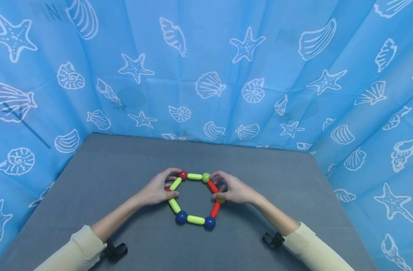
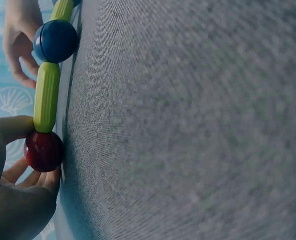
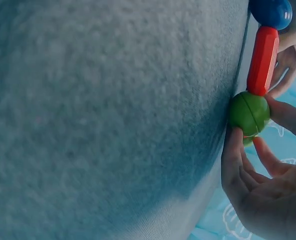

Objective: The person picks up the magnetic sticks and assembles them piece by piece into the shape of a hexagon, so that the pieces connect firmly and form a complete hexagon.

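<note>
A six-sided ring of toy building rods and balls lies flat on the grey table. Its left side has a red ball (image 2: 43, 151) and yellow-green rods (image 1: 174, 205); on its right are red rods (image 1: 215, 210) and a green ball (image 3: 249, 112). Two blue balls (image 1: 181, 217) form the near corners. My left hand (image 1: 158, 189) holds the left side, thumb at the left red ball and index finger by the far red ball (image 1: 183, 175). With thumb and fingers my right hand (image 1: 236, 189) grips the right green ball, index finger near the far green ball (image 1: 206, 177).
The grey cloth-covered table (image 1: 125, 158) stretches around the ring. A blue curtain (image 1: 193, 56) with white shells and starfish hangs behind and at both sides. Black wrist straps (image 1: 115, 251) sit by the cream sleeves (image 1: 74, 250).
</note>
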The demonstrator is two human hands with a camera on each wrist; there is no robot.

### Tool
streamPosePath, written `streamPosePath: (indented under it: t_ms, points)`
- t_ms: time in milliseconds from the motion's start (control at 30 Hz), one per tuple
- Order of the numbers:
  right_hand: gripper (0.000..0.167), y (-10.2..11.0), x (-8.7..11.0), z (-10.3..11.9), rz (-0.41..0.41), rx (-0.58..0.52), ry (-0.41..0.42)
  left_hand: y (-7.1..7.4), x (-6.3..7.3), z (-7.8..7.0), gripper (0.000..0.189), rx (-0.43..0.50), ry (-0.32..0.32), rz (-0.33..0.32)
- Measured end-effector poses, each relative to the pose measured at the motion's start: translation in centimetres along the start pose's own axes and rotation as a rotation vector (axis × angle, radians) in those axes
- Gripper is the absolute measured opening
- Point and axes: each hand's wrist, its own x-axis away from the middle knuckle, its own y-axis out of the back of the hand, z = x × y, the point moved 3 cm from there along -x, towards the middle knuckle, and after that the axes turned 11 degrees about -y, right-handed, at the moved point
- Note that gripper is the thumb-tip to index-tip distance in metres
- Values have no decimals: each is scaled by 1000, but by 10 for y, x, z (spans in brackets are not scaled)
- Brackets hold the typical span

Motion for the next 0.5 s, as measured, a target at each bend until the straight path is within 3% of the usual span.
streamPosePath:
  t_ms: [233,400,500]
  points:
    - [60,7,-2,-9,-9,-29,-31,0,-2,-1,73,-4,-27,-16]
    - [59,9,-4,-12,5,-50,-25,0,2,-10,61,-83,-185,-124]
    - [57,11,-5,-10,3,-58,-21,-5,6,-21,49,-101,-265,-91]
